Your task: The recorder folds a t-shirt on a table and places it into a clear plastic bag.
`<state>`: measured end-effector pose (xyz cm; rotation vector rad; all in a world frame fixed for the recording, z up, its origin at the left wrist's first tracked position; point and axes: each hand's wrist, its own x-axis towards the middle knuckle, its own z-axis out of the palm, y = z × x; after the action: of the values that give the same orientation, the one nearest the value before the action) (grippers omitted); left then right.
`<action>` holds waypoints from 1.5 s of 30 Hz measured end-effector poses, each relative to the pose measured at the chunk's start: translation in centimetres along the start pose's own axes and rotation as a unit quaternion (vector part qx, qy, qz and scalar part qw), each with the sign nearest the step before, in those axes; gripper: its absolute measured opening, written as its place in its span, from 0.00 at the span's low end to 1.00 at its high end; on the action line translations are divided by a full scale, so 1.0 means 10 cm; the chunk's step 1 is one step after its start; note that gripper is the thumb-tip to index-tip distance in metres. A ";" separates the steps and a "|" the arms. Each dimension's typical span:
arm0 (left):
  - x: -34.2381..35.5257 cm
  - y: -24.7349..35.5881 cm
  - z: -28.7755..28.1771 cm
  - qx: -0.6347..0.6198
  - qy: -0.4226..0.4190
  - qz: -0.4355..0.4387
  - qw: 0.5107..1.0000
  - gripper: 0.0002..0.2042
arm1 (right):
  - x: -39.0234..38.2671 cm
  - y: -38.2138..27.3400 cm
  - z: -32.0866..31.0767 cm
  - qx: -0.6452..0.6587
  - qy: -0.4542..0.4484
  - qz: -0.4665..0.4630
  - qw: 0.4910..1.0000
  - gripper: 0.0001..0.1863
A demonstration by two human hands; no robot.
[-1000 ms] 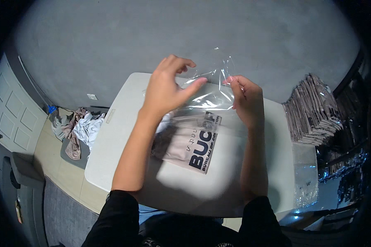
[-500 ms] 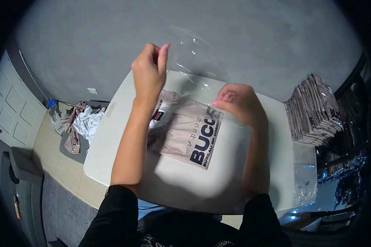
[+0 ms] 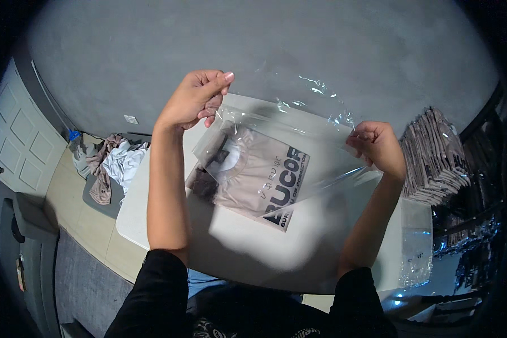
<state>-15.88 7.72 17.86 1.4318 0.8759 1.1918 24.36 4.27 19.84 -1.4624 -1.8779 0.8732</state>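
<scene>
Raised over the table, a clear plastic bag (image 3: 315, 121) is stretched between my two hands. My left hand (image 3: 194, 101) pinches one side of it between thumb and fingers. At the other side, my right hand (image 3: 380, 147) has its fingers closed on the film. Beneath the bag lies a folded beige shirt (image 3: 248, 194) with dark lettering, seen partly through the plastic. The shirt's pale round neck opening faces left, and a dark bundled piece (image 3: 204, 183) sits at its left edge.
The white table (image 3: 253, 253) stands against a grey wall (image 3: 265, 34). A tall stack of bagged folded shirts (image 3: 434, 158) rises at the right, with clear bags (image 3: 417, 253) nearer me. Loose clothes (image 3: 118, 166) lie on a grey chair (image 3: 98, 197) at the left.
My hands have moved farther apart, the right one going right. The plastic bag is spread wider and now hangs across the folded shirt.
</scene>
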 end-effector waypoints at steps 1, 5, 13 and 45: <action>0.03 -0.04 0.00 0.000 0.000 0.000 1.000 0.20 | 0.02 0.03 0.01 0.012 0.004 -0.009 1.000 0.06; 0.15 -0.16 -0.06 -0.075 0.062 -0.005 0.995 0.26 | 0.08 0.17 0.01 0.053 0.050 -0.029 0.997 0.06; 0.26 -0.33 0.28 0.282 0.180 0.070 0.940 0.20 | 0.15 0.17 0.07 0.064 0.112 -0.027 0.991 0.09; -0.01 -0.20 -0.43 0.091 0.028 -0.039 0.995 0.10 | 0.15 0.25 -0.04 0.021 0.089 -0.054 0.994 0.03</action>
<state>-19.94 9.14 15.75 1.4996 1.0924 1.1208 25.79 6.24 18.19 -1.3539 -1.7787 0.7033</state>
